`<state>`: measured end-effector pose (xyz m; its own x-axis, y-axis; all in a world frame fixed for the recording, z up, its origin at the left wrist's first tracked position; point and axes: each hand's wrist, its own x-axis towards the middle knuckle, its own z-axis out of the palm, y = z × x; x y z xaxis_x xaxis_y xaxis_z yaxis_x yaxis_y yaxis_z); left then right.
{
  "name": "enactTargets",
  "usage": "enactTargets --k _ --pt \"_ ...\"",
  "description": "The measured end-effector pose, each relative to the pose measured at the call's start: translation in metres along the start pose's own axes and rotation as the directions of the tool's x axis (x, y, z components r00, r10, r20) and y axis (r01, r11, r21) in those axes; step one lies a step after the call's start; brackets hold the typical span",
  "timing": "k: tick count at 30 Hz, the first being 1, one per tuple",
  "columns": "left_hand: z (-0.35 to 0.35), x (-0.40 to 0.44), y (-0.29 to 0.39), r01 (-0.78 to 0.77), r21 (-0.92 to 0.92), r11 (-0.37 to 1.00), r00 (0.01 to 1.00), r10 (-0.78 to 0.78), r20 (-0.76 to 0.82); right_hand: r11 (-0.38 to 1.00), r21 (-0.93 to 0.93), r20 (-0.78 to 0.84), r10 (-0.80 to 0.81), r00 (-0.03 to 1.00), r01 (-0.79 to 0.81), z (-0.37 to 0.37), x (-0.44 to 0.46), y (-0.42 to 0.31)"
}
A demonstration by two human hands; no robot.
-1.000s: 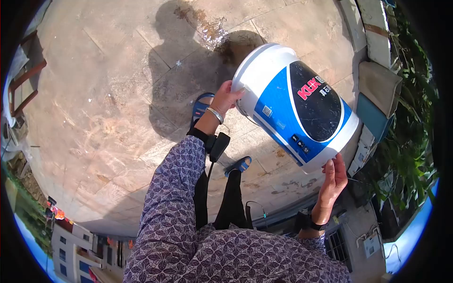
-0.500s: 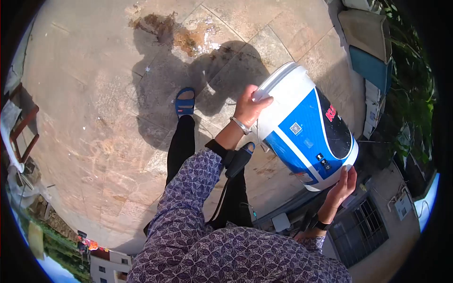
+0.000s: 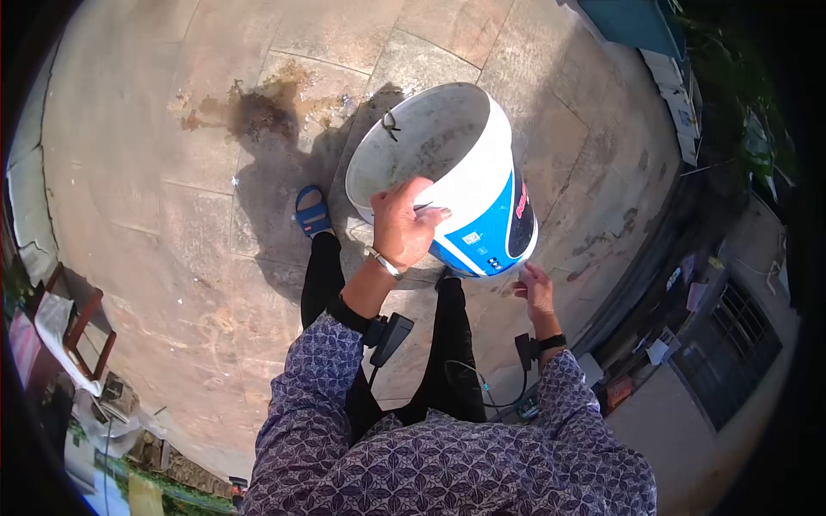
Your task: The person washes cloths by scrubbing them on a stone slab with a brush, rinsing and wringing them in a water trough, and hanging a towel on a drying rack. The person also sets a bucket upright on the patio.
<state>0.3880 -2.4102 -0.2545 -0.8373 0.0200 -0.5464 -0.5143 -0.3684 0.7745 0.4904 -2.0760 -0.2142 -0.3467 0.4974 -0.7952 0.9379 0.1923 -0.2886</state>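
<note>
A white paint bucket (image 3: 492,163) with a blue and black label is tilted in front of me, its mouth facing up and to the left. Its stained inner wall shows, and a dark hooked piece (image 3: 391,125) is at the far rim. My left hand (image 3: 403,225) is closed on the near rim, thumb outside. Close to the bucket's lower edge is my right hand (image 3: 537,294), its fingers loosely bent and apart. Whether its fingertips touch the base I cannot tell.
Stone paving (image 3: 155,198) spreads around my feet, with a wet brown patch (image 3: 297,99) ahead. A blue sandal (image 3: 311,212) is on my left foot. A wooden frame (image 3: 82,331) stands at left; a barred window (image 3: 727,353) is at right.
The bucket has moved left and tipped so its open mouth now shows. My left hand went along on the rim. My right hand moved left and its fingers came off the bucket's side.
</note>
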Motion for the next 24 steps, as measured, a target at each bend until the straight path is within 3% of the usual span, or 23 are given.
enactTargets --k 1,2,3,5,6,9,13,16,24 --pt "-0.004 -0.007 0.022 -0.241 0.397 0.886 0.969 0.242 0.048 0.998 -0.067 0.062 0.017 0.998 -0.013 0.017 0.003 0.013" --pt "-0.010 -0.010 0.036 -0.437 0.702 0.562 0.877 0.439 0.195 0.991 -0.131 0.130 0.031 0.991 -0.014 0.035 0.005 0.022" --pt "-0.017 -0.014 0.037 -0.442 0.719 0.537 0.877 0.429 0.219 0.995 -0.098 0.147 0.039 0.988 -0.025 0.052 -0.002 0.024" --pt "-0.036 -0.020 0.032 -0.423 0.857 0.293 0.876 0.373 0.305 0.998 0.049 0.377 -0.061 0.924 0.045 0.083 -0.022 0.025" --pt "-0.047 -0.021 0.035 -0.409 0.896 0.172 0.870 0.370 0.326 0.992 0.038 0.435 -0.126 0.891 0.122 0.093 -0.034 0.025" --pt "-0.088 -0.013 0.047 -0.366 0.919 -0.147 0.852 0.343 0.395 0.990 0.003 0.554 -0.117 0.824 0.139 0.105 -0.051 0.033" --pt "-0.130 0.002 0.074 -0.350 0.886 -0.305 0.864 0.261 0.431 0.997 0.049 0.515 -0.077 0.854 0.060 0.096 -0.046 0.053" --pt "-0.152 0.012 0.076 -0.353 0.882 -0.314 0.902 0.138 0.410 0.996 0.086 0.449 -0.008 0.894 -0.034 0.084 -0.030 0.073" --pt "-0.147 0.012 0.063 -0.335 0.874 -0.352 0.905 0.136 0.402 0.984 0.141 0.410 0.040 0.911 -0.107 0.073 -0.021 0.090"
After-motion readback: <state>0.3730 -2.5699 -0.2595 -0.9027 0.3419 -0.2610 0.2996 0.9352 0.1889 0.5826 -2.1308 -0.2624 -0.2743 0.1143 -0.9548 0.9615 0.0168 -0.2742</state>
